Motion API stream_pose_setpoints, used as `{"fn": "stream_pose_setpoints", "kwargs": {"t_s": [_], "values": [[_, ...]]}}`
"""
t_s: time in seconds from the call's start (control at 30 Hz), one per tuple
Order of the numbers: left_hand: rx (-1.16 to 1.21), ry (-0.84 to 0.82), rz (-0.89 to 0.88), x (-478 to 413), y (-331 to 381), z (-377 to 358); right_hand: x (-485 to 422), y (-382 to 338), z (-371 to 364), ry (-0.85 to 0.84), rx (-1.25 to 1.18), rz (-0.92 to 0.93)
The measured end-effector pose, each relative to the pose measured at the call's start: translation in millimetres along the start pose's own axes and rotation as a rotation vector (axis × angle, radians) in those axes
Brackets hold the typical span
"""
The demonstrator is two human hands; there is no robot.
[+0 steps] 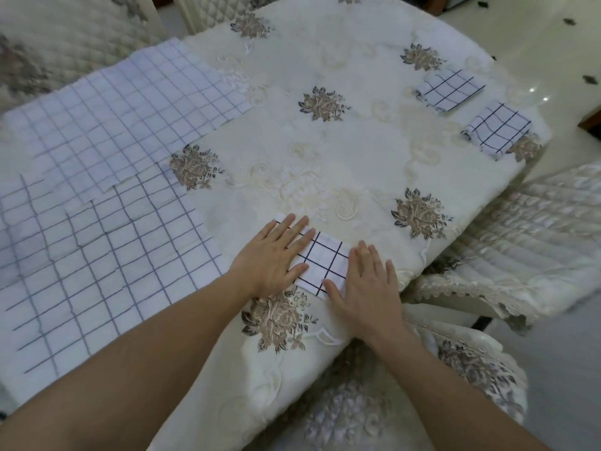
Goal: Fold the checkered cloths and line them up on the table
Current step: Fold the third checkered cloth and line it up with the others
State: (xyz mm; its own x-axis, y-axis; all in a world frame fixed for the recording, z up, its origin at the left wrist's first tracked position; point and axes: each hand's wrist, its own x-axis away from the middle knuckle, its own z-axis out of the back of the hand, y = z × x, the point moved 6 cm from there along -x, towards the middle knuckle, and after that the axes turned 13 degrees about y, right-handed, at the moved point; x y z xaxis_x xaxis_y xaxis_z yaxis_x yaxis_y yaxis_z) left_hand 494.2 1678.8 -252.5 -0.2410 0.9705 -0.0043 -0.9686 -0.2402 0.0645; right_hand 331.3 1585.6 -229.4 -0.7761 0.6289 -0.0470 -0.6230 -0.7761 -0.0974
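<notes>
A small folded checkered cloth (325,263), white with dark grid lines, lies near the table's front edge. My left hand (271,255) presses flat on its left part, fingers straight. My right hand (366,281) lies flat on its right edge, fingers straight too. Two more folded checkered cloths (450,89) (497,128) lie side by side at the far right of the table. Several unfolded checkered cloths (97,196) are spread overlapping on the left side.
The table (325,151) carries a cream embroidered tablecloth with brown flower motifs. Quilted chairs stand at the right (527,236), at the front (422,402) and at the back left (48,37). A glossy floor shows at the upper right.
</notes>
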Motion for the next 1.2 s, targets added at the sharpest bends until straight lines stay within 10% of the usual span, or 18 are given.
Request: {"fn": "stream_pose_setpoints", "kwargs": {"t_s": [0.73,0.97,1.2], "values": [[-0.15,-0.22,0.212,-5,16,31,-15,26,-13,-0.126,-0.037,0.551],[0.474,0.484,1.237,63,36,60,-59,19,28,-0.111,-0.148,0.602],[0.505,0.6,1.798,79,84,37,-130,3,26,-0.236,-0.341,0.54]]}}
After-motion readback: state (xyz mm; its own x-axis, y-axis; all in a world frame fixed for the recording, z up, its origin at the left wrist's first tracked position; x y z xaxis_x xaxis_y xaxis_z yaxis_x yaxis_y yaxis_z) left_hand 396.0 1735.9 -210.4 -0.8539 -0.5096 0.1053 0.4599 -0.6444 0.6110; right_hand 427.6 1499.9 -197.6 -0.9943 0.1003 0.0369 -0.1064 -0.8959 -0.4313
